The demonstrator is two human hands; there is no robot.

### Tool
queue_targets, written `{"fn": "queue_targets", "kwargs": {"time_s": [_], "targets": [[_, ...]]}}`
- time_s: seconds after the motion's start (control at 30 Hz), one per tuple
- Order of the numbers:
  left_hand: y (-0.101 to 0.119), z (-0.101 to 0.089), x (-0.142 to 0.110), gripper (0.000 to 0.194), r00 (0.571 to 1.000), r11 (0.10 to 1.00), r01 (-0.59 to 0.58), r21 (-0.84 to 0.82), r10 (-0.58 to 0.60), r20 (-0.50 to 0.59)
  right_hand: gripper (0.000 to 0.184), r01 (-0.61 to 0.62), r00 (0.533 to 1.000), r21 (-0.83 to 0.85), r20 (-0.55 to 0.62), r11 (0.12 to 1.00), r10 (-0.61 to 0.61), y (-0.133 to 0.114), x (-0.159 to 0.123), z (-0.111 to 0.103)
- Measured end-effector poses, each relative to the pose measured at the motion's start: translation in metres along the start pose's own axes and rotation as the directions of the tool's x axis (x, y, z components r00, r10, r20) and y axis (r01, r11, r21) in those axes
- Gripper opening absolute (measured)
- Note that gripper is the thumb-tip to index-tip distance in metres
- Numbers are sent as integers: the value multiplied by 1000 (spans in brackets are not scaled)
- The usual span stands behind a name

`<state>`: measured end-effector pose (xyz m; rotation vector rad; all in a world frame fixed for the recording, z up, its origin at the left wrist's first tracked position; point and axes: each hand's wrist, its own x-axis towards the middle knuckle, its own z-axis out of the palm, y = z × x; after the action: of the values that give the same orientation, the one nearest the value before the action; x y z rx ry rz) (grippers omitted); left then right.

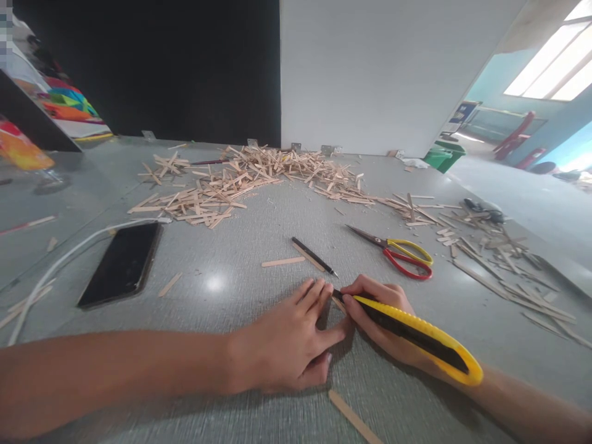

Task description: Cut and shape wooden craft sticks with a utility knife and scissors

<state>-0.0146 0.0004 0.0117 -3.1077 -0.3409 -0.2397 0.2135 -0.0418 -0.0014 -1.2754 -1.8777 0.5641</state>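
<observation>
The right hand [383, 314] is holding a yellow and black cutter [416, 330], its grip clamping around the handle while the blade end is pointing far and left towards the left fingertips. The left hand [289, 348] is lying palm down just to the left, its fingers reaching to the blade end; whether its grip is closing on anything I cannot tell. A wooden stick [341, 303] is showing in part beneath the blade end, between the two hands, on the grey tabletop [217, 314].

Just beyond the fingers, a black pen-like tool [312, 254] is lying along a second stick, with a flat stick [283, 262] resting at its left. Scissors [409, 251] with one yellow and one red handle loop are lying on the far side of the right hand, their tips pointing far and left. A loose stick [354, 416] is lying at the near edge of the view. On the left, a phone [121, 265] is lying beside a white cable [60, 259]. A heap of sticks [272, 169] is spreading across the far side, and more wooden strips [513, 277] are scattering at the right.
</observation>
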Motion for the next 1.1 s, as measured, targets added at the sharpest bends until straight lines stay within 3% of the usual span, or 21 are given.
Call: {"fn": "queue_targets", "kwargs": {"time_s": [0.47, 0.63, 0.87, 1.1], "targets": [[2, -3, -2, 64, 999, 999, 22, -39, -21, 26, 21, -16, 1000, -19, -7, 1000, 16, -2, 2, 2], [2, -5, -2, 49, 998, 992, 48, -119, -45, 33, 21, 7, 1000, -25, 10, 1000, -7, 0, 1, 3], [3, -7, -1, 50, 997, 995, 55, -86, -50, 58, 22, 85, 995, -15, 56, 996, -84, -1, 2, -1], [3, -3, -2, 49, 997, 991, 66, -114, -63, 33, 24, 63, 994, -39, 94, 997, -59, 1, 2, -5]]}}
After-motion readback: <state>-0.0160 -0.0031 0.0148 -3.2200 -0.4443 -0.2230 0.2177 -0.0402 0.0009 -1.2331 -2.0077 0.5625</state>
